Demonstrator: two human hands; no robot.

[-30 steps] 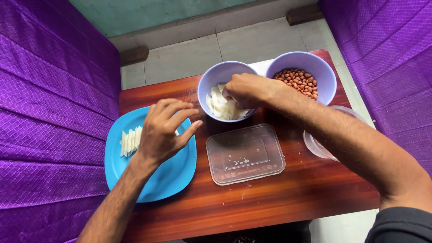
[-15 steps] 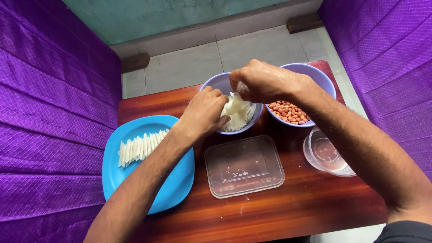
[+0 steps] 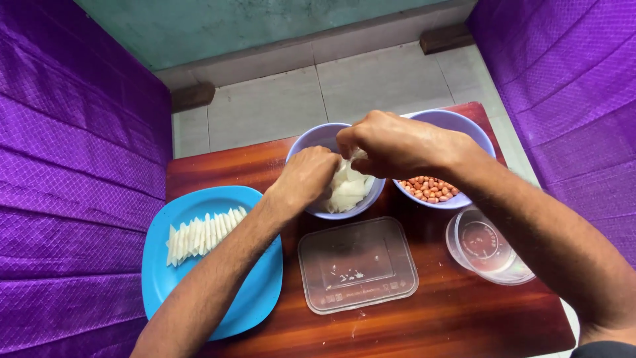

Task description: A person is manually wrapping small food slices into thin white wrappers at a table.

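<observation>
pinching together over the lavender bowl (image 3: 311, 142), the left hand (image 3: 306, 178) and right hand (image 3: 391, 142) both have fingertips closed on thin white wrapper sheets (image 3: 348, 189), which sit in that bowl just under the fingers. the sheets look light, limp and easy to tear, likely clinging together; best taken by a free edge between thumb and forefinger.

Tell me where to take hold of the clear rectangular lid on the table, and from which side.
Take the clear rectangular lid by its near long edge, coming from the person's side. It lies flat on the wooden table with bare wood in front, whereas the far edge sits close under the bowl and both hands. A pinch on the raised rim probably works best.
</observation>
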